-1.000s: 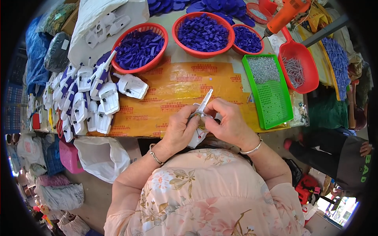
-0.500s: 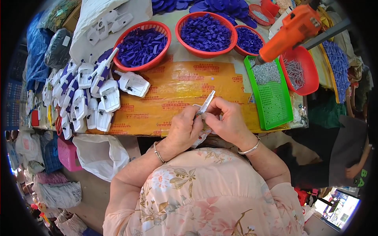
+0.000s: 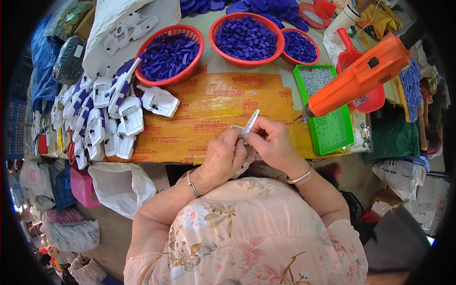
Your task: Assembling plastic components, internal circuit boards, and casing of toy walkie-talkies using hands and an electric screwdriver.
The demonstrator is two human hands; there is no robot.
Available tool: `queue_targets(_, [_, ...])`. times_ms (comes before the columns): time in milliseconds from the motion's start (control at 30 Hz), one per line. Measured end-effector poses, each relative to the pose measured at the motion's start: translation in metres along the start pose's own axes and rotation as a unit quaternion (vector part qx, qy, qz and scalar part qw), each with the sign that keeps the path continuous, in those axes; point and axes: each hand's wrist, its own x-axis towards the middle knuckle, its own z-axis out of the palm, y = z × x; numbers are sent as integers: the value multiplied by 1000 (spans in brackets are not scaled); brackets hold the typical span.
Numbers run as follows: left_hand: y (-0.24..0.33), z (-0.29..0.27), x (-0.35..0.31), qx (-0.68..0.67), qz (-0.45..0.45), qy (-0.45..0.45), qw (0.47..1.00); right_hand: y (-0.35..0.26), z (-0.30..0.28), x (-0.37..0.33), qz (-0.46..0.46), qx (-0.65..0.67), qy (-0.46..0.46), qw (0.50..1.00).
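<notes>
Both hands meet just beyond the table's front edge, fingers closed on one white plastic part (image 3: pixel 250 122). Its narrow stepped tip points up and away from me; the rest is hidden behind my fingers. My left hand (image 3: pixel 222 152) pinches the lower end from the left. From the right, my right hand (image 3: pixel 273 142) grips it with thumb and index finger. An orange electric screwdriver (image 3: pixel 358 78) hangs to the right of my hands, its bit over the table. Lying to the left of my hands is a white hollow plastic housing (image 3: pixel 160 100).
White and purple housings (image 3: pixel 97 114) are piled at the left. Red baskets (image 3: pixel 171 81) of purple parts stand at the back. A green tray (image 3: pixel 317 142) of small metal pieces and a red scoop (image 3: pixel 349 57) are at the right. A white sack (image 3: pixel 121 187) hangs below the table edge.
The screwdriver has swung right and nearer, uncovering the red scoop's handle. A dark-clothed person at the right has moved toward the lower right. My hands keep nearly the same hold.
</notes>
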Motion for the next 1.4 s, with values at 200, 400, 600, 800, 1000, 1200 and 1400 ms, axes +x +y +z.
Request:
queue_targets(200, [0, -1, 0, -11, -17, -2, 1000, 0, -9, 4, 20, 50, -53, 997])
queue_targets(400, [0, 0, -1, 1, -24, -11, 1000, -7, -2, 3, 44, 0, -36, 998])
queue_targets(600, [8, 0, 2, 15, 5, -16, 1000, -4, 4, 1, 23, -39, 29, 999])
queue_targets(800, [9, -14, 6, -187, -135, -79, 970, 2, 9, 4, -18, -18, 55, 998])
queue_targets(1000, [8, -28, 26, -297, -241, -123, 916, -6, -9, 0, -21, 32, -12, 999])
queue_targets(1200, [-13, -32, 28, -272, -238, -109, 926, -4, -64, -10, -202, -569, 33, 797])
queue_targets(1400, [-11, -37, 26, -236, -217, -85, 943, 3, -87, -11, -185, -709, 16, 681])
